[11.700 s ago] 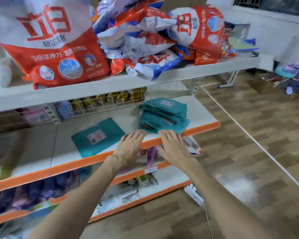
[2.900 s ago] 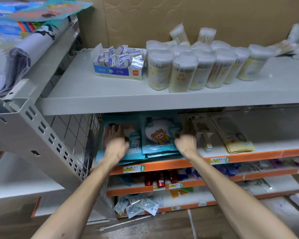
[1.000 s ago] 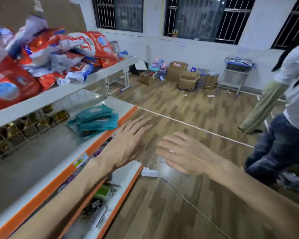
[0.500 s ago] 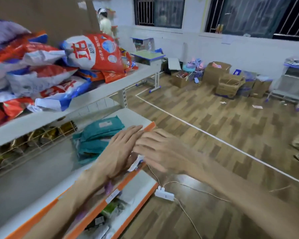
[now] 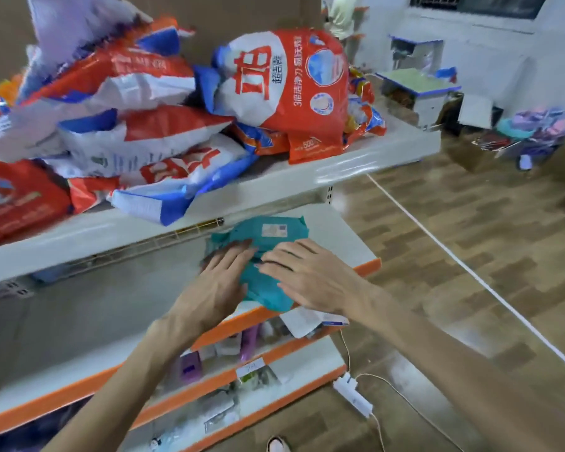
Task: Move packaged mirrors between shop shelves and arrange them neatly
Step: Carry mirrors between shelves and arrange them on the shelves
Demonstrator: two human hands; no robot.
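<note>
Teal mirror packets (image 5: 269,234) stacked at frame centre, right end of middle shelf (image 5: 338,230). Left hand (image 5: 221,283) and right hand (image 5: 307,278) lie flat on stack, fingers straight, probably squaring edges; blur may hide a pinch.

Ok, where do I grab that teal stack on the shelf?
Take the teal stack by its side edges, coming in from the front. It lies flat, its near corner overhangs the orange lip, and the upper shelf sits low above. The left hand and right hand rest flat on it.
</note>
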